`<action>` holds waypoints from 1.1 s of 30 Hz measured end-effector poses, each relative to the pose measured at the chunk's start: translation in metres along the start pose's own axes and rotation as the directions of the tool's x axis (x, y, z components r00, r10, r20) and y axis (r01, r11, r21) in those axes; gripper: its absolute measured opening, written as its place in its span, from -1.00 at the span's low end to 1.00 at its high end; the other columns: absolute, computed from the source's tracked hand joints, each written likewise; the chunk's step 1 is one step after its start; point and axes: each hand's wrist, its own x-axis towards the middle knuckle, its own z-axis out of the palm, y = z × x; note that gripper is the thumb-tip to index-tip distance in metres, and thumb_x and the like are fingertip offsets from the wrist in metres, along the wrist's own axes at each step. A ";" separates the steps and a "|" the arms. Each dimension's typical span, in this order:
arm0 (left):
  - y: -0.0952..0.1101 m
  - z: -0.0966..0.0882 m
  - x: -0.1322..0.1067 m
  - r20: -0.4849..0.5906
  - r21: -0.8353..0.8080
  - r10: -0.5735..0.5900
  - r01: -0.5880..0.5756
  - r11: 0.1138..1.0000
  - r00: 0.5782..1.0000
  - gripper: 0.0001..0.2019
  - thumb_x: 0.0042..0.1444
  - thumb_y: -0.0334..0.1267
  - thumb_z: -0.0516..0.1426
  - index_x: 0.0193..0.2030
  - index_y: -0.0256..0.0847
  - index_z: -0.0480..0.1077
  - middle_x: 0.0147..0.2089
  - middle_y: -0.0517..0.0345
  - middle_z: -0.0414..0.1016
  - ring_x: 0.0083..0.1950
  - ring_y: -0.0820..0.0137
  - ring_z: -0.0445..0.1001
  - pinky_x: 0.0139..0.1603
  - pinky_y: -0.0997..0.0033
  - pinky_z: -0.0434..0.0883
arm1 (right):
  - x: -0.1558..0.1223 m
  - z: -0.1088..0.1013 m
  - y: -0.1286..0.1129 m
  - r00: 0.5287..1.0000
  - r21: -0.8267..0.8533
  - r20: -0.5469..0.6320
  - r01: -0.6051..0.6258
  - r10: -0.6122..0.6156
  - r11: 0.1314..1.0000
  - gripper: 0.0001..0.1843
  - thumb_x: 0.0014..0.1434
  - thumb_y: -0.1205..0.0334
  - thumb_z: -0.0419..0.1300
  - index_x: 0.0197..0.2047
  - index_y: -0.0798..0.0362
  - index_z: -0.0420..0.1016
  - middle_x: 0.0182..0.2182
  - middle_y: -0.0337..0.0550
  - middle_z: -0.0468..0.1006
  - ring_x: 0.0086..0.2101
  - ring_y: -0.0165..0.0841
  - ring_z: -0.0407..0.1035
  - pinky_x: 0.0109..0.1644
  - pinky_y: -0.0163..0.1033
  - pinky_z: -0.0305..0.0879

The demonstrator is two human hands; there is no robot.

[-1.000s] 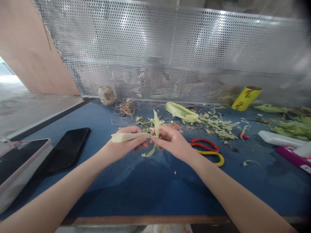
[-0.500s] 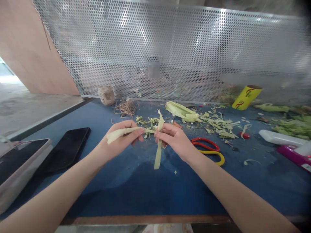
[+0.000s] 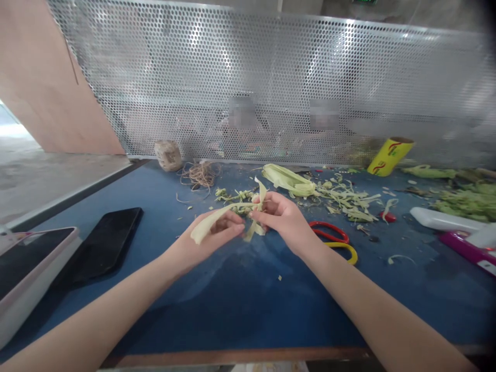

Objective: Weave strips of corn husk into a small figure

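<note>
My right hand pinches a pale green corn husk strip where it is knotted or crossed. One short end sticks up above the fingers and another hangs below them. The strip's long tail runs left across the top of my left hand. That hand is loosely curled, its thumb off the strip, and seems to grip nothing. Behind the hands lies a small cluster of knotted green husk pieces. Scissors with one red and one yellow handle loop lie beside my right forearm, which hides part of them.
A corn husk bundle and shredded husk lie farther back. Left are twine, a whitish block, and a black phone. Right are a yellow roll and a white-and-purple tool. Perforated metal borders the back.
My left thumb has come off the husk strip and that hand has moved right, toward the other. The lower strip end has swung up and looks shorter. The right hand keeps its pinch.
</note>
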 end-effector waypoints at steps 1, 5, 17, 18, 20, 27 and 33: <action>-0.001 0.001 0.000 -0.007 0.005 0.030 -0.030 1.000 1.000 -0.80 -0.07 -0.15 0.16 -0.31 -0.19 0.39 -0.40 0.19 0.46 -0.39 0.43 0.39 -0.40 0.51 0.31 | 0.000 0.001 0.000 1.000 -0.009 0.000 0.002 -0.002 1.000 -0.72 -0.13 0.17 0.28 -0.36 0.04 0.29 -0.56 -0.35 0.33 -0.60 -0.55 0.14 -0.56 -0.39 0.06; -0.003 0.007 -0.001 0.019 0.120 0.037 -0.039 0.992 0.999 -0.82 -0.11 -0.13 0.17 -0.45 -0.20 0.39 -0.48 0.21 0.42 -0.44 0.41 0.37 -0.42 0.49 0.29 | -0.003 0.006 -0.001 1.000 -0.051 0.003 0.006 -0.006 0.999 -0.73 -0.15 0.20 0.29 -0.38 0.05 0.31 -0.57 -0.36 0.34 -0.58 -0.55 0.18 -0.51 -0.39 0.09; 0.012 0.000 -0.004 0.136 0.105 -0.056 0.042 0.994 0.989 -0.80 -0.09 -0.18 0.16 -0.59 -0.24 0.33 -0.57 0.29 0.33 -0.50 0.50 0.26 -0.48 0.55 0.21 | -0.003 0.003 -0.007 0.998 0.147 -0.054 -0.036 0.044 0.988 -0.77 -0.20 0.24 0.33 -0.44 0.07 0.39 -0.59 -0.31 0.42 -0.64 -0.57 0.13 -0.59 -0.39 0.03; 0.012 -0.001 -0.005 0.148 0.093 -0.060 0.046 0.995 0.987 -0.80 -0.08 -0.18 0.16 -0.58 -0.24 0.33 -0.56 0.29 0.32 -0.50 0.51 0.26 -0.48 0.55 0.20 | -0.003 0.003 -0.009 0.997 0.155 -0.068 -0.036 0.047 0.987 -0.79 -0.18 0.23 0.32 -0.44 0.07 0.39 -0.58 -0.29 0.44 -0.63 -0.57 0.15 -0.58 -0.39 0.04; 0.012 -0.002 -0.007 0.166 0.070 -0.068 0.057 0.996 0.984 -0.80 -0.07 -0.17 0.16 -0.57 -0.24 0.33 -0.56 0.28 0.32 -0.50 0.51 0.25 -0.49 0.54 0.20 | -0.003 0.002 -0.011 0.995 0.154 -0.087 -0.037 0.051 0.987 -0.82 -0.15 0.23 0.30 -0.44 0.06 0.40 -0.56 -0.26 0.46 -0.60 -0.55 0.19 -0.57 -0.40 0.06; 0.011 -0.003 -0.005 0.060 -0.033 0.064 -0.062 0.998 0.996 -0.83 -0.02 -0.17 0.13 -0.52 -0.22 0.35 -0.55 0.26 0.31 -0.49 0.49 0.23 -0.47 0.53 0.19 | -0.002 -0.004 -0.011 0.992 0.200 0.029 -0.128 0.124 0.971 -0.74 0.01 0.04 0.17 -0.25 -0.01 0.45 -0.46 -0.22 0.47 -0.57 -0.54 0.23 -0.56 -0.41 0.11; 0.004 0.001 -0.002 -0.100 -0.285 0.148 -0.171 0.943 0.984 -0.79 -0.01 -0.10 0.11 -0.34 -0.18 0.38 -0.42 0.20 0.35 -0.40 0.43 0.31 -0.42 0.51 0.28 | -0.004 0.002 -0.009 0.991 0.181 -0.012 -0.131 0.135 0.975 -0.74 -0.02 0.08 0.20 -0.25 -0.02 0.52 -0.58 -0.29 0.32 -0.55 -0.53 0.16 -0.54 -0.40 0.11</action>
